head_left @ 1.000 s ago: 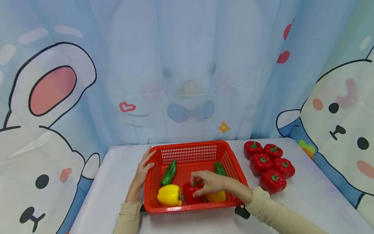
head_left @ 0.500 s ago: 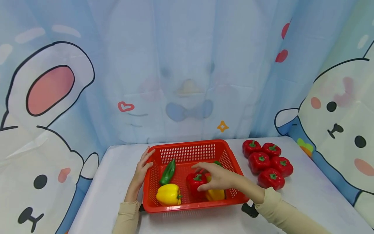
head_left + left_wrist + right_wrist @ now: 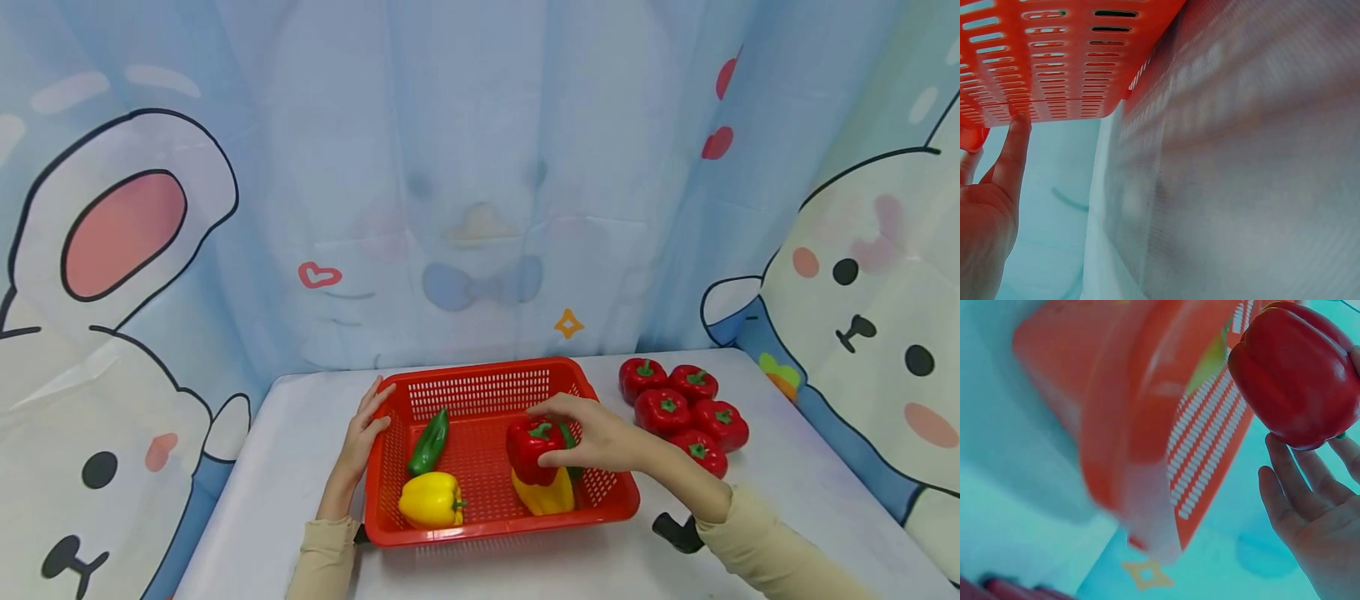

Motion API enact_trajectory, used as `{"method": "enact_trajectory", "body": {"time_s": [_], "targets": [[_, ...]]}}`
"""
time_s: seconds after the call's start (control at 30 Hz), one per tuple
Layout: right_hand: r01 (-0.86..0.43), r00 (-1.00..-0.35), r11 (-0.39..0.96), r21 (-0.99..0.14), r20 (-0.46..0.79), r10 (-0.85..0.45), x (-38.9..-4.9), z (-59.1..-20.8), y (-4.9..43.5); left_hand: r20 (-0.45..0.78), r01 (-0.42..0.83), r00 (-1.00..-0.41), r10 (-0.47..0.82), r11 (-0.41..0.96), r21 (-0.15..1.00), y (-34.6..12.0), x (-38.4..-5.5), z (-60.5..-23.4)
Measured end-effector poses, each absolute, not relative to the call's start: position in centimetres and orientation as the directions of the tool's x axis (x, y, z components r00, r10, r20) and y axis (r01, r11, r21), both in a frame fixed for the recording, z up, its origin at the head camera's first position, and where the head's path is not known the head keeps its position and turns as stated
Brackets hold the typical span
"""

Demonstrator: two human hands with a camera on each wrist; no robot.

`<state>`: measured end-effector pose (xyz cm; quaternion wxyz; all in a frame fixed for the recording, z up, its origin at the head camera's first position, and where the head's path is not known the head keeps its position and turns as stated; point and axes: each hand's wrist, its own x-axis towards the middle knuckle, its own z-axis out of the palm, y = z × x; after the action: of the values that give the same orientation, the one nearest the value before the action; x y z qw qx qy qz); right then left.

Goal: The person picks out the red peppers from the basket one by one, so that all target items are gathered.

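My right hand [image 3: 588, 433] pinches a red bell pepper [image 3: 531, 454] between fingers and thumb, raised over the right part of a red plastic basket [image 3: 495, 531]. In the right wrist view, this pepper [image 3: 1300, 372] shows beside the slotted basket wall, fingertips against it. My left hand [image 3: 363, 437] lies along the basket's left rim; the left wrist view has its straight thumb [image 3: 1015, 147] touching the slotted wall. Inside the basket are a yellow bell pepper [image 3: 431, 502], a long green pepper [image 3: 429, 444], another yellow pepper [image 3: 546, 497] and a partly hidden green one [image 3: 573, 450].
Several red bell peppers [image 3: 662, 412] are grouped on the white table [image 3: 311, 417], right of the basket. A cartoon-printed blue curtain [image 3: 480, 167] hangs behind the table. A black camera piece [image 3: 678, 533] sits at my right wrist.
The right hand has lifted the red bell pepper from the basket floor and carried it up and rightward, over the second yellow pepper. My left hand has stayed at the rim.
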<state>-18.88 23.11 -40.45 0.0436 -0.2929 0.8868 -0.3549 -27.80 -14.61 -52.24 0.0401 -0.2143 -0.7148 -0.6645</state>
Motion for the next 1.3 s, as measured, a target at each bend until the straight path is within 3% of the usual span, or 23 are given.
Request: {"method": "enact_trajectory", "body": {"time_s": [0.43, 0.7, 1.13, 1.3], "targets": [[-0.414, -0.908, 0.706, -0.574, 0.201, -0.368, -16.7, -39.1, 29.0, 0.358, 0.377, -0.898, 0.254, 0.027, 0.926, -14.4, -27.4, -52.6], [-0.334, -0.942, 0.745, -0.577, 0.223, -0.25, -14.8, -38.4, 33.4, 0.288, 0.316, -0.917, 0.275, 0.064, 0.947, -14.1, -25.4, -49.1], [-0.271, -0.943, 0.805, -0.527, 0.313, -0.112, -11.7, -39.2, 40.4, 0.326, 0.346, -0.911, 0.253, 0.036, 0.938, -14.6, -27.2, -52.0], [-0.207, -0.959, 0.813, -0.544, 0.279, -0.057, -10.8, -39.7, 42.8, 0.355, 0.372, -0.9, 0.253, 0.023, 0.928, -14.6, -27.3, -52.3]]}}
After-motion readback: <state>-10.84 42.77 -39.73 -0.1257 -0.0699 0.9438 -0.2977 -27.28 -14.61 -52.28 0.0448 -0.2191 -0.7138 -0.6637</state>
